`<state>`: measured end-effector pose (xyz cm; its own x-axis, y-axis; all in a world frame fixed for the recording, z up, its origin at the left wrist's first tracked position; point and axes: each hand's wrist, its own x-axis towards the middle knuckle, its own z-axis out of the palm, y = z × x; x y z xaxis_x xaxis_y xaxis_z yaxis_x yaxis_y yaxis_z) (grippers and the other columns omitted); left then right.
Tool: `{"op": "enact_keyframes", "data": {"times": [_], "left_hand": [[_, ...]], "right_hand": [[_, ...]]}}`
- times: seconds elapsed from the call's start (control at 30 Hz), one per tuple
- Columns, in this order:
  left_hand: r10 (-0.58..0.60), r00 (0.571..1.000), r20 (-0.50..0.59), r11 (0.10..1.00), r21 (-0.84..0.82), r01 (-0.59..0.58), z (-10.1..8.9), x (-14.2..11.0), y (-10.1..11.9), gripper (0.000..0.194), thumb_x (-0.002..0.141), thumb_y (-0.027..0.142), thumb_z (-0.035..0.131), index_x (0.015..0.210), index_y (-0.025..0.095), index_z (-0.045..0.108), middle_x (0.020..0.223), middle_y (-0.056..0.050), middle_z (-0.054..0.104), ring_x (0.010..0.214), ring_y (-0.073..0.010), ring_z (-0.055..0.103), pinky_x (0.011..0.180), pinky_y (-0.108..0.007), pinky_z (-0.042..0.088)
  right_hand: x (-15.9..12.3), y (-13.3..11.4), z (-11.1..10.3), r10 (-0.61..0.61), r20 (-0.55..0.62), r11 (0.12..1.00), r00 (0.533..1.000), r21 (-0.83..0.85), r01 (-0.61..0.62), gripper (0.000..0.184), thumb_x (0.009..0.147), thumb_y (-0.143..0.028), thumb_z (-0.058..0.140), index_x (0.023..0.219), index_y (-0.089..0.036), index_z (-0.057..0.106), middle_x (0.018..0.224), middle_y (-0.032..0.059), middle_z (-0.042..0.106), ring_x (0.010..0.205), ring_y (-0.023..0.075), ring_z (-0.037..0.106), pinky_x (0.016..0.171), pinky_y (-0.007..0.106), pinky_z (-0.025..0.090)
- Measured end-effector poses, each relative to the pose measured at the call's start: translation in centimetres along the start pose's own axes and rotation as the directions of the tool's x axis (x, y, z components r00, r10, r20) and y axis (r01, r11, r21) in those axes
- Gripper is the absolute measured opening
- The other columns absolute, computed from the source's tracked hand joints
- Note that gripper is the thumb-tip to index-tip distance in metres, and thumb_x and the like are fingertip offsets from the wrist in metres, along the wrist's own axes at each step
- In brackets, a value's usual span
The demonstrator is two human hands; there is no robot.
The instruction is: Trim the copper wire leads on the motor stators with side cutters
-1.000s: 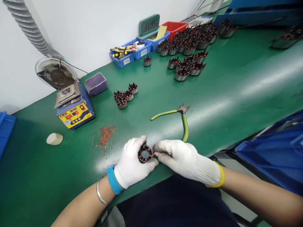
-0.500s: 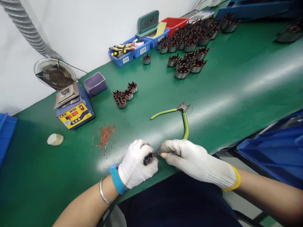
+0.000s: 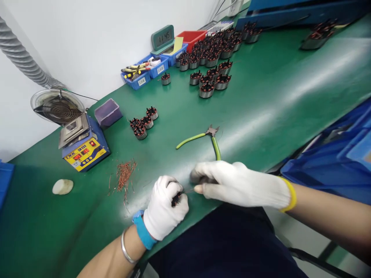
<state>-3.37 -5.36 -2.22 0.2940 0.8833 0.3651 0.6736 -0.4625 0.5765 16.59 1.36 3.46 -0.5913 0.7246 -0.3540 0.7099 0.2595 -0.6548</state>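
My left hand, in a white glove with a blue wrist strap, is closed around a small motor stator. Only the stator's dark top with copper windings shows between thumb and fingers. A thin wire sticks out from it to the right. My right hand, gloved with a yellow cuff and a bare thumb tip, is beside the wire's end. Its thumb and curled fingers are slightly apart; whether they touch the wire is hard to see. Green-handled cutting pliers lie spread just beyond it.
Copper wire clippings lie left of my hands, near a white round piece and a blue-yellow solder pot. A purple box, several stators, blue tool bins and a red bin stand farther back. Blue crates are at the right.
The view has shifted, so the bench things sit farther left. My right fingers have spread from the thumb, and more wire shows between the hands. My left hand keeps the stator.
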Motion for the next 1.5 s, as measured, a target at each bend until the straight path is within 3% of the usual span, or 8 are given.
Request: {"op": "enact_keyframes", "data": {"times": [0.27, 0.73, 0.9, 0.97, 1.13, 1.27, 1.37, 1.5], "left_hand": [[-0.064, 0.998, 0.021, 0.997, -0.041, 0.065, 0.0, 0.1, 0.0, 0.009, 0.077, 0.012, 0.052, 0.077, 0.02, 0.048, 0.083, -0.004, 0.054, 0.078, -0.0182, 0.051, 0.07, -0.034, 0.044], [-0.357, 0.934, 0.015, 0.842, -0.428, 0.329, -2.1, 0.0, -0.5, 0.076, 0.069, 0.031, 0.064, 0.134, 0.017, 0.027, 0.106, -0.011, 0.053, 0.096, -0.0239, 0.056, 0.084, -0.04, 0.049], [-0.35, 0.695, 0.629, 0.52, -0.486, 0.702, -4.4, 0.9, 0.1, 0.049, 0.085, 0.055, 0.051, 0.112, 0.014, 0.054, 0.079, -0.004, 0.058, 0.049, -0.0108, 0.052, 0.044, -0.023, 0.039], [-0.33, 0.665, 0.67, 0.407, -0.535, 0.741, -4.5, 0.9, 0.9, 0.048, 0.081, 0.052, 0.06, 0.112, 0.016, 0.054, 0.078, -0.003, 0.058, 0.045, -0.0096, 0.053, 0.041, -0.021, 0.039], [-0.033, 0.984, 0.174, 0.798, -0.588, 0.131, -5.0, 0.0, 2.1, 0.038, 0.066, 0.034, 0.079, 0.098, 0.022, 0.061, 0.111, -0.011, 0.062, 0.107, -0.0279, 0.062, 0.095, -0.046, 0.048], [0.314, 0.937, 0.151, 0.89, -0.39, -0.235, -6.0, -0.8, 1.9, 0.017, 0.076, 0.036, 0.071, 0.072, 0.024, 0.058, 0.097, -0.007, 0.068, 0.095, -0.0261, 0.065, 0.089, -0.047, 0.051], [-0.088, 0.985, 0.148, 0.831, -0.534, 0.155, -5.4, -1.2, 1.3, 0.039, 0.08, 0.062, 0.058, 0.08, 0.023, 0.059, 0.088, -0.009, 0.068, 0.09, -0.0261, 0.065, 0.086, -0.045, 0.053], [-0.317, 0.766, 0.56, 0.41, -0.647, 0.643, -4.0, -0.8, 1.3, 0.069, 0.085, 0.074, 0.034, 0.098, 0.011, 0.06, 0.071, -0.01, 0.064, 0.055, -0.0206, 0.063, 0.053, -0.034, 0.054]], "right_hand": [[4.4, -0.8, 0.2, -0.07, 0.471, 0.927, 0.879, 0.356, -0.117, 0.02, 0.074, -0.037, 0.061, 0.07, -0.018, 0.064, 0.061, 0.0014, 0.067, 0.054, 0.0144, 0.063, 0.053, 0.024, 0.051], [1.5, -1.1, 2.4, -0.106, 0.089, 0.982, 0.99, 0.169, 0.089, 0.017, 0.075, -0.026, 0.047, 0.06, -0.019, 0.05, 0.053, -0.0035, 0.049, 0.05, 0.0103, 0.044, 0.048, 0.022, 0.031], [-0.1, -0.4, 2.6, -0.228, 0.012, 0.948, 0.974, 0.23, 0.22, 0.022, 0.078, -0.031, 0.048, 0.061, -0.019, 0.044, 0.059, -0.0028, 0.043, 0.056, 0.0101, 0.039, 0.053, 0.023, 0.032], [-0.5, -0.1, 2.8, -0.218, 0.05, 0.902, 0.975, 0.391, 0.182, 0.026, 0.079, -0.038, 0.05, 0.062, -0.018, 0.045, 0.06, -0.0019, 0.046, 0.055, 0.01, 0.041, 0.051, 0.023, 0.034], [-0.9, 0.5, 3.8, -0.175, 0.124, 0.661, 0.977, 0.75, 0.023, 0.048, 0.072, -0.064, 0.058, 0.069, -0.018, 0.047, 0.061, 0.0029, 0.056, 0.047, 0.0095, 0.046, 0.045, 0.023, 0.037], [-1.3, 0.4, 4.2, -0.232, 0.097, 0.649, 0.968, 0.757, 0.08, 0.044, 0.074, -0.06, 0.059, 0.067, -0.019, 0.043, 0.057, 0.0014, 0.054, 0.046, 0.0102, 0.046, 0.043, 0.023, 0.036], [-1.5, -0.1, 3.6, -0.397, -0.091, 0.783, 0.913, 0.486, 0.389, 0.035, 0.084, -0.039, 0.052, 0.059, -0.019, 0.039, 0.056, -0.0005, 0.048, 0.05, 0.0097, 0.042, 0.049, 0.024, 0.033], [-1.4, -0.9, 2.8, -0.521, -0.222, 0.819, 0.824, 0.141, 0.556, 0.034, 0.086, -0.032, 0.044, 0.056, -0.02, 0.033, 0.056, -0.0014, 0.039, 0.054, 0.0109, 0.035, 0.053, 0.027, 0.029]]}}
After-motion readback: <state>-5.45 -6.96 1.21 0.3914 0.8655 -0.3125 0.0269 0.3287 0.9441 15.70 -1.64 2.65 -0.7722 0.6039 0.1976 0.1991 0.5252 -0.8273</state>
